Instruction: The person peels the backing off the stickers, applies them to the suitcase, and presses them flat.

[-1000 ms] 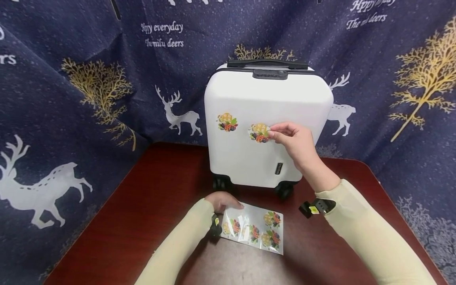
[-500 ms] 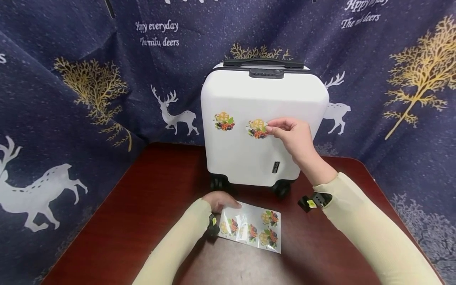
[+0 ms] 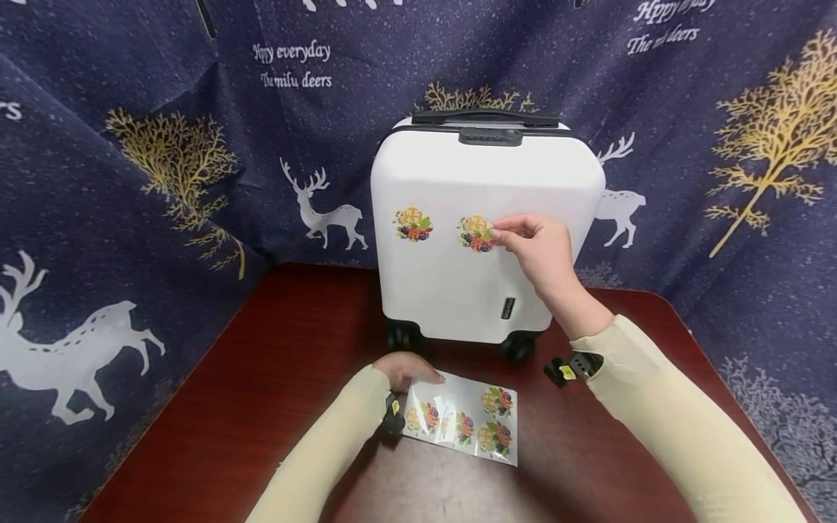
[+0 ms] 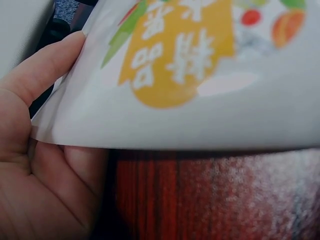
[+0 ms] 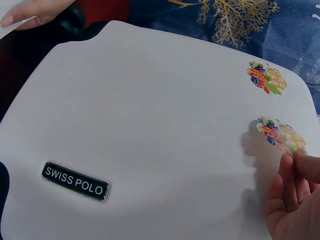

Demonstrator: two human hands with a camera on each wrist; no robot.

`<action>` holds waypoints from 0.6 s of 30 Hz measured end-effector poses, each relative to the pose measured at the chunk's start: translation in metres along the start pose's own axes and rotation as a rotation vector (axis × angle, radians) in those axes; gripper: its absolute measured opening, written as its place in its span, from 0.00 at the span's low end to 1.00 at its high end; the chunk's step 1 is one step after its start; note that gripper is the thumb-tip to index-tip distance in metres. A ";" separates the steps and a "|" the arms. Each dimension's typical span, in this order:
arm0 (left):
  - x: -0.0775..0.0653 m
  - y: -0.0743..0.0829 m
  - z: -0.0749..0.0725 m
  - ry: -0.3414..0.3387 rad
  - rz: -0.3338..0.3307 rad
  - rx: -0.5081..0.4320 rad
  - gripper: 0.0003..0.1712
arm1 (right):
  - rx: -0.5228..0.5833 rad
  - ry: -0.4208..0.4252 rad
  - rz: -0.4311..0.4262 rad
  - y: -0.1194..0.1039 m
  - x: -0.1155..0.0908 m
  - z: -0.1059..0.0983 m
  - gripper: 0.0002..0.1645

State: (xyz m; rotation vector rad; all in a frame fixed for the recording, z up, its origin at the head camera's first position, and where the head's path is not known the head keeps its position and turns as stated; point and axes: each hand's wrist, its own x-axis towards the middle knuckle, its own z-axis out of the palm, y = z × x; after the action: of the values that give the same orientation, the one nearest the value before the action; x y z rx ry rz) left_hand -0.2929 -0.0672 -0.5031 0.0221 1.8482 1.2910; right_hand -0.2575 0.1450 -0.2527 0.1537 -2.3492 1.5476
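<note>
A white suitcase (image 3: 445, 290) stands upright on the table, a fruit sticker (image 3: 414, 224) flat on its front at the left. My right hand (image 3: 539, 250) pinches a second fruit sticker (image 3: 475, 233) by its right edge, close in front of the shell. In the right wrist view this sticker (image 5: 281, 134) casts a shadow on the white surface. Low over the table, my left hand (image 3: 407, 370) holds the glossy sticker sheet (image 3: 464, 443) at its left end, thumb on top and fingers beneath. Several fruit stickers show on the sheet.
The dark red table (image 3: 314, 327) runs under the suitcase and both arms. Behind it hangs a blue cloth (image 3: 353, 138) with deer and trees. Black wheels (image 3: 519, 347) sit below the suitcase, a black handle (image 3: 484, 116) on top.
The pinched sticker shifts slightly upward against the suitcase with my right hand. My left hand keeps its hold on the sheet. The head view sways a little.
</note>
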 end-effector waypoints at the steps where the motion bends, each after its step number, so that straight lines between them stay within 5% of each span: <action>1: 0.000 0.000 0.000 0.003 0.002 0.003 0.17 | -0.004 0.009 0.000 0.000 0.000 0.000 0.14; 18: -0.003 -0.001 0.001 0.022 0.011 -0.012 0.15 | -0.030 0.138 -0.011 0.003 0.003 0.010 0.12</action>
State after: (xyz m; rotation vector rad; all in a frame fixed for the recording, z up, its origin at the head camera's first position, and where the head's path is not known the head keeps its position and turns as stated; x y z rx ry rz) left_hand -0.2902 -0.0683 -0.5021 0.0114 1.8611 1.3150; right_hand -0.2636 0.1375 -0.2580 0.0510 -2.2595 1.4676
